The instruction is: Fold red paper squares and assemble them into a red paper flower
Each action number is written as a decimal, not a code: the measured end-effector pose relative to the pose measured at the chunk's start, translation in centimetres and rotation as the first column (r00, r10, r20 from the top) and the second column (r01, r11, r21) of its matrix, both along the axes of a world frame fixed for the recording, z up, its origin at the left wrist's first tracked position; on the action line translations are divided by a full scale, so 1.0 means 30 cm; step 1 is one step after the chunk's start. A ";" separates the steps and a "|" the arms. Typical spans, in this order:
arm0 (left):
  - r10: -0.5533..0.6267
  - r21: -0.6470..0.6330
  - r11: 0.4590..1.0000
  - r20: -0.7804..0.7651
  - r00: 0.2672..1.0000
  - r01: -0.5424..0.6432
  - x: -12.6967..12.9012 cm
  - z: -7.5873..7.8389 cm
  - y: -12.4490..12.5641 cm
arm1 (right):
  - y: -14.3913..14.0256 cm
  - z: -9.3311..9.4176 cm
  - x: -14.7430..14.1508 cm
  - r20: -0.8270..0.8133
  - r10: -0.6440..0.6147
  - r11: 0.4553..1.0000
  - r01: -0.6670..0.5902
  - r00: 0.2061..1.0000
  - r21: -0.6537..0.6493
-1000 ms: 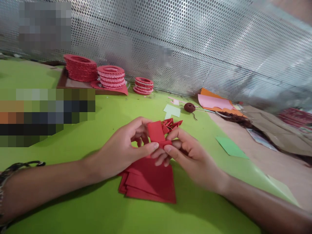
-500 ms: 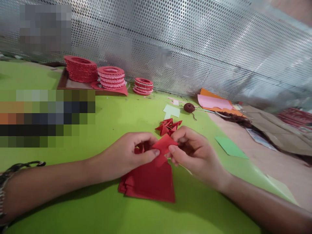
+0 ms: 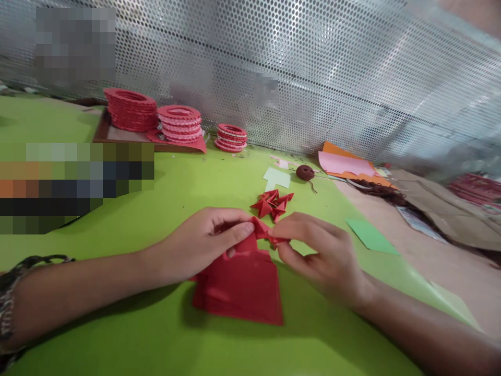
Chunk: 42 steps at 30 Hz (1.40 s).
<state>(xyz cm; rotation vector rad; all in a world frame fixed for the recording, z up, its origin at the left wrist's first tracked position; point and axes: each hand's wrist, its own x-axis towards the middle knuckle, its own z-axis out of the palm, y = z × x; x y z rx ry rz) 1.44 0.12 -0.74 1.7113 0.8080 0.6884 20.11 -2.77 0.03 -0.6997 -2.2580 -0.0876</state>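
Note:
A small folded piece of red paper is stretched between my two hands. My left hand pinches its left side, thumb on top. The fingertips of my right hand are closed on its right end. Right below lies a stack of red paper sheets, its upper edge partly covered by my left hand. Just beyond my fingers sit several folded red paper pieces with pointed tips. Some of the held paper is hidden behind my fingers.
Stacks of red and pink paper rings stand at the back left, some in a brown tray. A brown yarn ball lies beyond my right hand. Green paper is to the right. A perforated metal panel closes off the back.
The red paper between my hands has gone from a flat, raised flap to a narrower folded shape. My right hand has turned, its fingertips now on the paper's right end.

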 end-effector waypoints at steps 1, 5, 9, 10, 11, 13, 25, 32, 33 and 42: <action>-0.004 -0.012 1.000 0.019 1.000 0.004 -0.001 -0.002 0.002 | 0.002 0.001 0.006 0.056 0.015 0.998 -0.018 0.998 0.061; 0.006 -0.018 1.000 0.049 0.999 -0.005 -0.004 -0.008 0.000 | 0.009 0.009 0.020 0.246 0.016 0.974 -0.070 0.969 0.215; 0.003 0.012 1.000 0.038 0.999 -0.004 -0.002 -0.011 0.001 | 0.011 0.019 0.019 0.300 0.029 0.958 -0.112 0.953 0.263; 0.001 0.019 1.000 0.032 0.999 -0.001 -0.001 -0.011 0.002 | 0.011 0.021 0.018 0.310 0.033 0.957 -0.120 0.950 0.265; 0.001 0.024 1.000 0.024 1.000 -0.001 0.000 -0.012 0.004 | 0.010 0.022 0.018 0.324 0.035 0.957 -0.125 0.946 0.261; 0.006 0.032 0.999 0.003 1.000 -0.006 0.001 -0.011 0.005 | 0.007 0.022 0.016 0.363 0.041 0.961 -0.135 0.931 0.240; 0.027 0.167 0.986 -0.087 0.996 -0.012 0.005 0.017 -0.019 | -0.018 0.032 -0.016 0.052 -0.033 0.769 0.059 0.998 -0.637; 0.006 0.189 0.982 -0.148 0.989 0.022 0.003 0.013 -0.015 | -0.016 0.030 -0.026 0.034 -0.065 0.743 0.072 0.997 -0.665; -0.006 0.188 0.981 -0.160 0.987 0.036 0.001 0.014 -0.015 | -0.016 0.030 -0.026 0.045 -0.066 0.748 0.079 0.997 -0.659; -0.056 0.218 0.970 -0.212 0.976 0.103 0.000 0.016 -0.022 | -0.018 0.036 -0.023 0.108 -0.039 0.780 0.098 0.993 -0.618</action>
